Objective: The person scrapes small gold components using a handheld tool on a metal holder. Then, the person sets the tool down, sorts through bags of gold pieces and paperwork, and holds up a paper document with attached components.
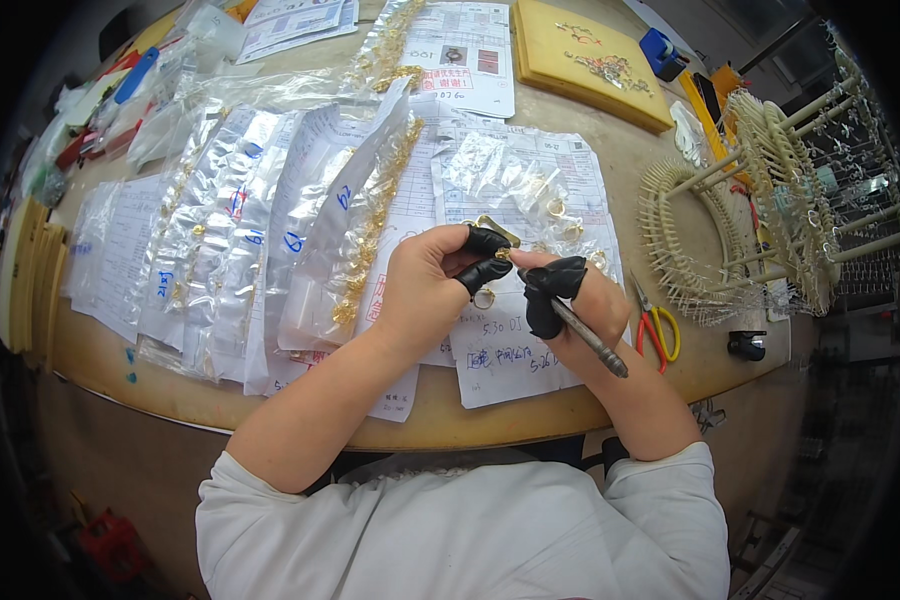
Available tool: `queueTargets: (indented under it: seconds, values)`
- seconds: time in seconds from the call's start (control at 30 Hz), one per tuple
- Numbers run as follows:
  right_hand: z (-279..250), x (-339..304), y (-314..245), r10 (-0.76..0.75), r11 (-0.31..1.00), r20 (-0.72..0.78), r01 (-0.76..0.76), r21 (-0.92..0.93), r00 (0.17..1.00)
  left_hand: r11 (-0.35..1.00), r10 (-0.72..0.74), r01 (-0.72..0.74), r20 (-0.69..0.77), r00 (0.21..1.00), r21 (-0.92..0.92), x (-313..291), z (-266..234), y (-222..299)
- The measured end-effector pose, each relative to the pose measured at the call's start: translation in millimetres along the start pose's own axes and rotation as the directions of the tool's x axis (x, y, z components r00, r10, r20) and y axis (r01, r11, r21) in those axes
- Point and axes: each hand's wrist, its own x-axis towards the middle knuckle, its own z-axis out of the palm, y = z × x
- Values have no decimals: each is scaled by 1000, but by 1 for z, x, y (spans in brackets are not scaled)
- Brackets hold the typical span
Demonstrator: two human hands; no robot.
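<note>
Pinching a gold-coloured jewellery piece (503,254) in left fingers (486,273), gripping a metal tool (597,347) in right fingers (560,277), above the bench (470,430), toward its near edge. Could slip and scratch if pushed hard, tbh.

Your left hand (435,270) and right hand (582,305) are held close together. Your left thumb (483,274) and left forefinger (486,241) form a pinch; your right fingers (558,278) are curled. Both bare forearms (315,395) angle forward and inward.

Two hands (432,268) hold a tool (592,342) and, apparently, a gold piece (503,254).
</note>
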Motion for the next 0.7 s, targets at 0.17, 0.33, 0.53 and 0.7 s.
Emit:
queueTargets:
  seconds: [0.17, 0.33, 0.53, 0.7]
  values:
    - [1, -1, 1, 9, 1000, -28, -9, 16, 1000, 999, -40, 40, 12, 999, -26, 0, 0, 3]
    - [0, 0, 0, 7, 1000, -34, -7, 3, 999, 999, -9, 9, 10, 1000, -43, 0, 0, 0]
    - [0, 0, -1, 9, 1000, -20, -9, -16, 1000, 999, -3, 3, 15, 1000, -38, 0, 0, 0]
    - [2, -1, 1, -9, 1000, -49, 9, -9, 999, 999, -3, 3, 12, 1000, -40, 0, 0, 0]
